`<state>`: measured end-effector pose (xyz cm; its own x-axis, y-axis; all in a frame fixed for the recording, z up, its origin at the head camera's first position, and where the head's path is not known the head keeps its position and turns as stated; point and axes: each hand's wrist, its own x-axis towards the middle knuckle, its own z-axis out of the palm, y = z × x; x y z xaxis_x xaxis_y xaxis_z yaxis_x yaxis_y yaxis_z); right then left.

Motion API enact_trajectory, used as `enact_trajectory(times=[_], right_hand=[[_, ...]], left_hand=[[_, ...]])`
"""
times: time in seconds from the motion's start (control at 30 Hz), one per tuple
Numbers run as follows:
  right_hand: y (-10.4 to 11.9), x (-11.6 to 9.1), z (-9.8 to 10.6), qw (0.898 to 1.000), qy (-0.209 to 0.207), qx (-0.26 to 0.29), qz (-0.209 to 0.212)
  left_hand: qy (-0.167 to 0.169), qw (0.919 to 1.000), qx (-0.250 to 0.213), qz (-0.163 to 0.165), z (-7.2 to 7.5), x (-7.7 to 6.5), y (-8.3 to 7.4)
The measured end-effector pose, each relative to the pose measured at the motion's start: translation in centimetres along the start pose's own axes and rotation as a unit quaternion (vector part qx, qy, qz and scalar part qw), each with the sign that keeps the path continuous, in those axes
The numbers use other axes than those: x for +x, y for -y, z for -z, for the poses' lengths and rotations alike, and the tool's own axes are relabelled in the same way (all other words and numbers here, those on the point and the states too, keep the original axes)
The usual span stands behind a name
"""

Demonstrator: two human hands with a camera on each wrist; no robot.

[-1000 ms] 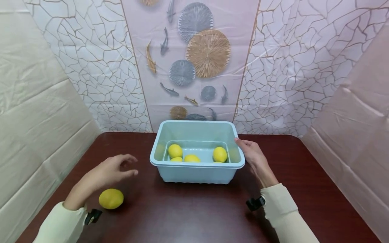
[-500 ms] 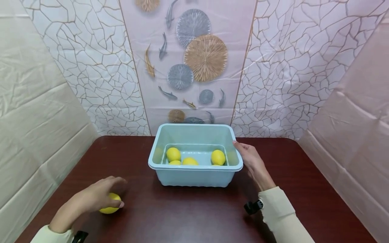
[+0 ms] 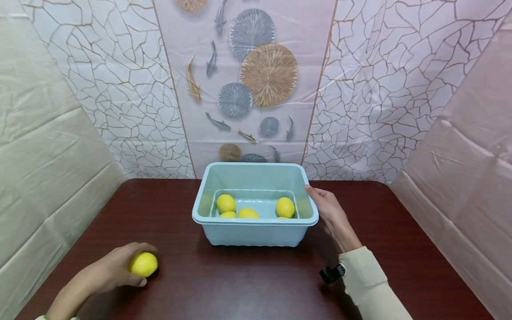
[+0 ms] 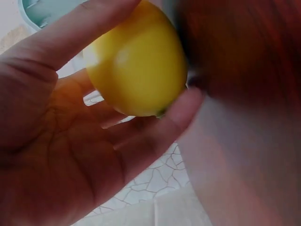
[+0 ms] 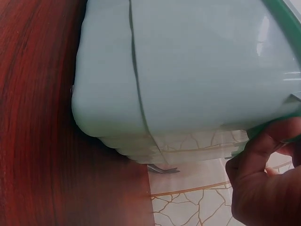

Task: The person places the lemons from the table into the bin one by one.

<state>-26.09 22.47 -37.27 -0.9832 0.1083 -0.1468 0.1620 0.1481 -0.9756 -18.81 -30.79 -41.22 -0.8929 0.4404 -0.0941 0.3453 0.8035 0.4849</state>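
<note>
At the left of the table, my left hand (image 3: 116, 268) holds a yellow lemon (image 3: 143, 264), its thumb and fingers curved around the fruit. The left wrist view shows the lemon (image 4: 141, 63) close up between the thumb and the fingers, close to the table; whether it touches the table I cannot tell. My right hand (image 3: 332, 212) grips the right rim of a light blue plastic tub (image 3: 256, 233), thumb over the edge. In the right wrist view curled fingers (image 5: 263, 150) hold that rim beside the tub's outer wall (image 5: 202, 70). Several lemons (image 3: 226, 203) lie inside the tub, some partly hidden by its front wall.
The dark red-brown table (image 3: 248, 280) carries the tub near its back edge. Behind it hangs a patterned cloth (image 3: 240, 133) with fish and round shapes. Pale cloth walls (image 3: 52, 155) stand close on the left and right.
My left hand has moved down and left to the lemon and curved its fingers around it. My right hand has stayed on the tub's rim. The head view has shifted slightly.
</note>
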Motion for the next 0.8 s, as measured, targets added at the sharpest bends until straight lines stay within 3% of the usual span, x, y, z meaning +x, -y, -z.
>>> enact_trajectory(times=[0.57,0.8], right_hand=[[0.0,0.0,-0.2,1.0,-0.006,0.004,0.002],[-0.2,-0.1,-0.1,1.0,-0.008,-0.016,-0.001]], left_hand=[[-0.024,0.9946,-0.061,-0.081,-0.7,-0.2,1.6],[-0.026,0.9946,-0.073,-0.069,-0.8,-0.1,1.6]])
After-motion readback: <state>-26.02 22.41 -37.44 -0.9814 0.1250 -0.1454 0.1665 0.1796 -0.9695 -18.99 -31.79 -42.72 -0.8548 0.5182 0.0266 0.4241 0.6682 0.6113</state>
